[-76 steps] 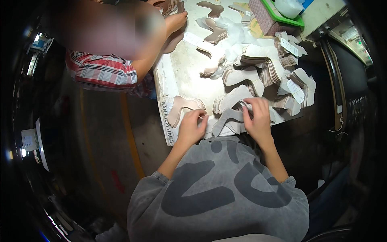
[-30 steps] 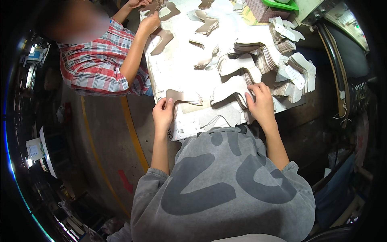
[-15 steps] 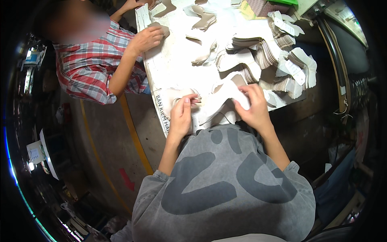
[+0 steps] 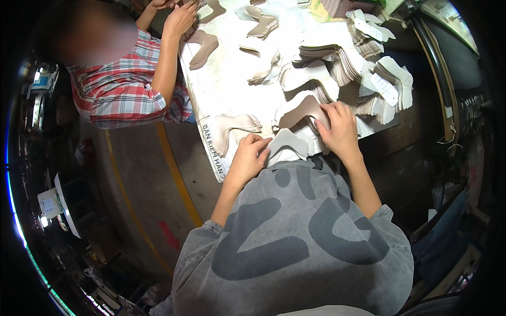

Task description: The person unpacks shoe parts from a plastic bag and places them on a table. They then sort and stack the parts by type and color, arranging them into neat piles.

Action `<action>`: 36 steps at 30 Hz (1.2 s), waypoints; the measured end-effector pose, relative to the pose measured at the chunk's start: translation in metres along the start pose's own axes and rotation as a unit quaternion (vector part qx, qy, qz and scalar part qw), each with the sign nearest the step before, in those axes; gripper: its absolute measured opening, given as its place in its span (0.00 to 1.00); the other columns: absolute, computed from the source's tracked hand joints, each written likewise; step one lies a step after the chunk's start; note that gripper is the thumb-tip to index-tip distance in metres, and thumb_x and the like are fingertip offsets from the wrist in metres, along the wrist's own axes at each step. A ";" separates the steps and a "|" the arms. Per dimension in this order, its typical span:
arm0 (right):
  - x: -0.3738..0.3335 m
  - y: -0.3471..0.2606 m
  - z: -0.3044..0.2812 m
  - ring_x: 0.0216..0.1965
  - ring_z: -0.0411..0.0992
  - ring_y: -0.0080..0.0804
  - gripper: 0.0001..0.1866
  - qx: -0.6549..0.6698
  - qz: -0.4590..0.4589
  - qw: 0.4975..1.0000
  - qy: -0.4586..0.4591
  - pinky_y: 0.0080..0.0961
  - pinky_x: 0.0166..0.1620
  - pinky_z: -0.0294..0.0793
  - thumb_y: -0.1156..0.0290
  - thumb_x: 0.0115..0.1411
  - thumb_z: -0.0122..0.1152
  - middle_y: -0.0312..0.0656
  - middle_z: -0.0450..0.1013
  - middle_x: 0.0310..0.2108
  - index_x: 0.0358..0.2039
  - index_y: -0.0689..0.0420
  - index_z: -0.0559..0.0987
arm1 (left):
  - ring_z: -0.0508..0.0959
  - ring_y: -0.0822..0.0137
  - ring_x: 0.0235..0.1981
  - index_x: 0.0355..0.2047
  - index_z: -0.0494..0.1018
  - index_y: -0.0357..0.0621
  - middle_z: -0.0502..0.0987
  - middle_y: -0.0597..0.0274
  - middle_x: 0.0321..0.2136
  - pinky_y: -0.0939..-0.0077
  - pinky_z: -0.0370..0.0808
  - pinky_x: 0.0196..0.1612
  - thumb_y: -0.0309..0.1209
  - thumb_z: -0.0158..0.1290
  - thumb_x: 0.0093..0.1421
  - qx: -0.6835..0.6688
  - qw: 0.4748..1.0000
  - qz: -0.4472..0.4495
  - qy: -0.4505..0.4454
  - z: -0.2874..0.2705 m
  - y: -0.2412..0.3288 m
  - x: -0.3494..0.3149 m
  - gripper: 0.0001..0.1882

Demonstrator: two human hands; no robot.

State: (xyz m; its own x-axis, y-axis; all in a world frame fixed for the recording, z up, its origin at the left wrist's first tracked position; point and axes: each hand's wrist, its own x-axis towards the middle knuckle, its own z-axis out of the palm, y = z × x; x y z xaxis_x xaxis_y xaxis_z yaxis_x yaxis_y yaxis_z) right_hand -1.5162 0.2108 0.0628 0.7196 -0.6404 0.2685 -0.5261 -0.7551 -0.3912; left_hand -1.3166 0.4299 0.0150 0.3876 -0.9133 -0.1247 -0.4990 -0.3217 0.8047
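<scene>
In front of me lies a pale grey, V-shaped cut piece [image 4: 289, 141], like a part of a shoe upper. My left hand [image 4: 250, 158] pinches its left end between thumb and fingers. Just beyond it is a brown curved cut piece [image 4: 307, 109] on a low stack. My right hand [image 4: 340, 129] has its fingers and thumb closed on the right end of this brown piece. To the left of my left hand lies a small pile of beige cut pieces [image 4: 232, 129], touched by neither hand.
Several stacks of curved cut pieces [image 4: 345, 66] cover the right side of the white table [image 4: 224, 84], some with paper tags. Across the left edge, a co-worker's hand [image 4: 180, 20] handles brown pieces. A machine [image 4: 448, 58] stands at the right.
The white piece that my right hand held up is no longer raised; a grey V-shaped piece now lies near me. My left hand has moved right to it. The co-worker's hand has moved away from a brown piece.
</scene>
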 end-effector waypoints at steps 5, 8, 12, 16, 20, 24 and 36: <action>0.004 -0.010 -0.005 0.50 0.72 0.48 0.22 0.060 0.028 0.995 0.077 0.44 0.53 0.72 0.69 0.57 0.74 0.47 0.74 0.47 0.52 0.59 0.82 | 0.76 0.53 0.53 0.57 0.81 0.42 0.79 0.51 0.49 0.64 0.75 0.57 0.33 0.57 0.72 -0.041 0.998 -0.038 0.010 -0.011 0.009 0.002 0.17; 0.005 -0.028 -0.006 0.48 0.71 0.49 0.22 0.093 0.016 0.988 0.122 0.42 0.53 0.72 0.72 0.57 0.75 0.49 0.73 0.46 0.51 0.61 0.81 | 0.77 0.60 0.53 0.65 0.75 0.41 0.79 0.54 0.50 0.71 0.75 0.56 0.36 0.53 0.77 -0.223 0.972 -0.051 0.055 -0.017 0.013 0.006 0.21; 0.000 -0.055 0.003 0.49 0.71 0.48 0.23 0.137 -0.047 0.986 0.083 0.41 0.53 0.72 0.71 0.55 0.76 0.47 0.73 0.47 0.51 0.60 0.81 | 0.78 0.74 0.47 0.70 0.67 0.38 0.79 0.63 0.47 0.80 0.74 0.50 0.35 0.51 0.79 -0.517 0.851 -0.066 0.064 -0.021 0.010 0.012 0.24; -0.006 -0.061 0.017 0.50 0.71 0.47 0.25 0.155 -0.098 0.983 0.017 0.43 0.56 0.72 0.65 0.58 0.76 0.46 0.73 0.48 0.55 0.60 0.81 | 0.75 0.83 0.38 0.62 0.76 0.36 0.80 0.70 0.42 0.89 0.73 0.43 0.25 0.60 0.72 -0.452 0.886 -0.074 0.071 -0.027 -0.007 0.010 0.19; -0.001 -0.035 0.025 0.56 0.69 0.50 0.30 0.005 -0.019 0.998 0.053 0.46 0.59 0.69 0.60 0.61 0.74 0.49 0.73 0.53 0.59 0.62 0.79 | 0.78 0.80 0.41 0.55 0.81 0.36 0.82 0.67 0.42 0.86 0.76 0.46 0.22 0.61 0.70 -0.360 0.910 -0.064 0.198 -0.045 -0.034 0.007 0.14; -0.001 -0.009 0.020 0.56 0.71 0.49 0.27 -0.029 0.020 0.999 0.033 0.47 0.59 0.69 0.65 0.60 0.73 0.46 0.74 0.52 0.59 0.60 0.79 | 0.81 0.72 0.43 0.54 0.83 0.40 0.84 0.61 0.42 0.77 0.78 0.47 0.25 0.62 0.69 -0.138 0.947 -0.116 0.266 -0.062 -0.055 0.004 0.14; 0.004 -0.033 0.004 0.48 0.74 0.47 0.22 0.141 -0.040 0.988 0.051 0.42 0.53 0.74 0.70 0.57 0.74 0.46 0.77 0.46 0.52 0.61 0.83 | 0.80 0.72 0.47 0.65 0.75 0.40 0.81 0.59 0.53 0.74 0.78 0.47 0.36 0.53 0.78 -0.393 0.916 -0.065 0.054 -0.041 -0.011 0.013 0.20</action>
State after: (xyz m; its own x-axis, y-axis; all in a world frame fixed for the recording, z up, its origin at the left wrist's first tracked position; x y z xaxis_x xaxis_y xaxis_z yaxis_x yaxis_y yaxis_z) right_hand -1.4946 0.2339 0.0732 0.6968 -0.6014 0.3909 -0.3108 -0.7443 -0.5911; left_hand -1.2746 0.4314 0.0282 0.5002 -0.8363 -0.2247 0.2526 -0.1073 0.9616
